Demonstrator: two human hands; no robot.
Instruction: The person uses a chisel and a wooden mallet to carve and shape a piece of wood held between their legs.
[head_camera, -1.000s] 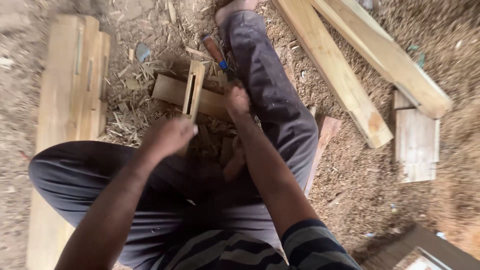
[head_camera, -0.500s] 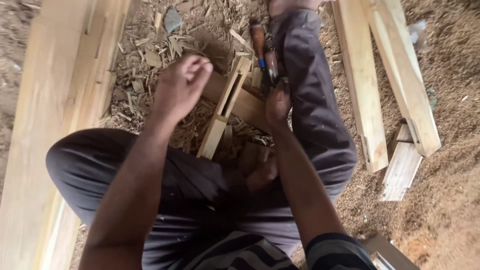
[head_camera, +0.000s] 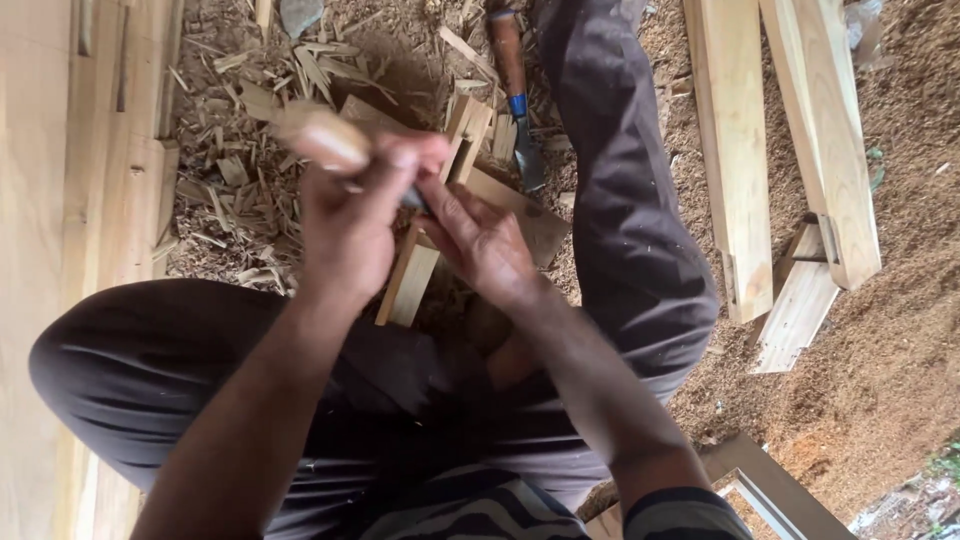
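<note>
1. Hands: the left hand (head_camera: 345, 225) is gripping a wooden tool handle (head_camera: 320, 137); the right hand (head_camera: 480, 240) is pinching its dark shaft over a slotted wood piece (head_camera: 430, 235).
2. Obstacles: a spare chisel (head_camera: 515, 90) is lying beside the trousered leg (head_camera: 625, 200).
3. Margins: planks (head_camera: 735, 150) are flanking the wood shavings (head_camera: 235, 170) covering the ground.

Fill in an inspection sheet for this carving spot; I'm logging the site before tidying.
Surface: ground covered in sawdust and wood chips.
Job's things: slotted wood piece lying on a wooden block; wooden-handled tool, blurred.
Clutter: chisel with a blue band beside the leg; splinters; planks on the right, boards on the left.
Grippers: left hand gripping the tool's handle; right hand steadying its shaft over the slotted piece.
Cables: nothing seen.
Surroundings: the person's dark trousers.
</note>
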